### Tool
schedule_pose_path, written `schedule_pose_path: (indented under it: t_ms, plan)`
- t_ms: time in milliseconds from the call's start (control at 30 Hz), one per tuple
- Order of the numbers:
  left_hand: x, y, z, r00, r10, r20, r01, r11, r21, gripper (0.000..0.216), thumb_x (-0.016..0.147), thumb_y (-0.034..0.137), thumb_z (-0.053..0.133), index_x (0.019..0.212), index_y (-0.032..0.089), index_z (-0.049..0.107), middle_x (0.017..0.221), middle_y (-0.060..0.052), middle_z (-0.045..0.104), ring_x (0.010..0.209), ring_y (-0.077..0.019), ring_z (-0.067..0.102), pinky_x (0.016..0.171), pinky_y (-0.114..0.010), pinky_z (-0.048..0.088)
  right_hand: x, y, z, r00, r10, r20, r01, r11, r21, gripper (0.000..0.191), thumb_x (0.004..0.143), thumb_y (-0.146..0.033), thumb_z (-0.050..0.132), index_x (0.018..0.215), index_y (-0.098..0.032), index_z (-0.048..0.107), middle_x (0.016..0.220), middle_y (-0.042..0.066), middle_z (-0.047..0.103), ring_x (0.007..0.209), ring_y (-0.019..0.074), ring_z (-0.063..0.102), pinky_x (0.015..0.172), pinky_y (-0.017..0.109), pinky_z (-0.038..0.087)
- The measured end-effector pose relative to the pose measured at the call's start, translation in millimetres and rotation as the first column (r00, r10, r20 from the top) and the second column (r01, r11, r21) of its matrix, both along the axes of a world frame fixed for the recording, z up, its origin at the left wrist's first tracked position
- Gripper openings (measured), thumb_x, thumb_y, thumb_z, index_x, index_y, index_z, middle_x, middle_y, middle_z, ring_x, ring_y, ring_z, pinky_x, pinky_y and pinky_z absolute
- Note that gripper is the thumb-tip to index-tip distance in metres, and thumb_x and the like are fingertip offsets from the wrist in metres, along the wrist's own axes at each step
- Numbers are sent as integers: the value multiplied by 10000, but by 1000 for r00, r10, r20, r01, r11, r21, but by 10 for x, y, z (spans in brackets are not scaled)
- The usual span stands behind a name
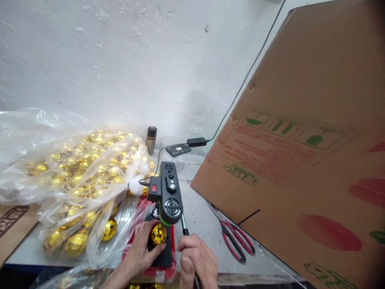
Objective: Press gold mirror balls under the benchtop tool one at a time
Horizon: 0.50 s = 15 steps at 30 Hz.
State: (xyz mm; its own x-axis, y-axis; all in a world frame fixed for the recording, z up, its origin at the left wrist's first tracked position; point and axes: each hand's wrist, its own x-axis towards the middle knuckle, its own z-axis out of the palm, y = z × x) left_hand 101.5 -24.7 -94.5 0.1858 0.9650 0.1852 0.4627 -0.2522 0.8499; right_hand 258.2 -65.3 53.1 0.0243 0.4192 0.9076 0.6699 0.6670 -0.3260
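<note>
My left hand (140, 245) has its fingers and thumb around a gold mirrored ball (159, 233). The ball sits over the black base plate (163, 257) of a small machine. That machine (171, 192) has a black body with round vents, a red switch and a green part beneath its head. My right hand (198, 259) is closed around the black handle of a metal rod (184, 225) beside the machine's head. Whether the rod joins the machine is hidden. A red tray (172, 261) lies under the base.
Clear plastic bags (90, 176) of gold balls fill the left side. Red-and-black scissors (236, 239) lie to the right, beside a large cardboard box (285, 160). Toward the wall are a metallic bottle (151, 140), a dark phone (178, 150) and a power adapter (197, 141) with its cable.
</note>
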Motion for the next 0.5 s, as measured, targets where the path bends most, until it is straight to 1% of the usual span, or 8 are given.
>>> schedule_pose_path:
  t_ms: [67,200,333,400,500]
  plan:
    - [9,-5,-1,1000,4,11,-4,1000,8,499,865,441,776,1315,231,721,1249,-159,770,1147,-391,690,1024,-606,578,-64,14,-49,1000,-16,-10,16,1000,12,387,1141,-215,357,767,-237,451,659,-40,554,535,88,532,610,240,491]
    - [23,-13,10,1000,11,23,-11,1000,11,490,859,414,781,1310,231,722,1256,-157,769,1146,-390,693,1022,-606,577,-149,8,-196,995,-45,-94,46,999,10,360,1105,-135,371,766,-233,441,672,-46,510,558,96,494,635,257,470]
    - [32,-16,39,1000,2,27,-2,1000,-4,487,861,398,771,1315,230,717,1252,-159,770,1143,-392,689,1022,-608,570,-219,1,-267,982,-72,-177,74,997,3,356,1100,-136,353,767,-236,427,688,-45,496,580,105,453,638,256,449]
    - [36,-20,60,1000,-3,28,3,1000,-17,487,868,397,758,1321,225,713,1256,-162,768,1150,-394,683,1026,-617,565,-231,-8,-292,978,-83,-191,83,997,-4,355,1093,-125,344,766,-237,424,693,-46,498,580,106,450,662,259,467]
    - [41,-26,87,999,-5,32,6,999,-33,488,871,397,748,1324,220,713,1263,-163,768,1164,-399,681,1037,-631,558,-207,-30,-351,979,-83,-185,79,996,-28,340,1068,-96,370,770,-237,456,699,-49,537,574,107,493,766,289,538]
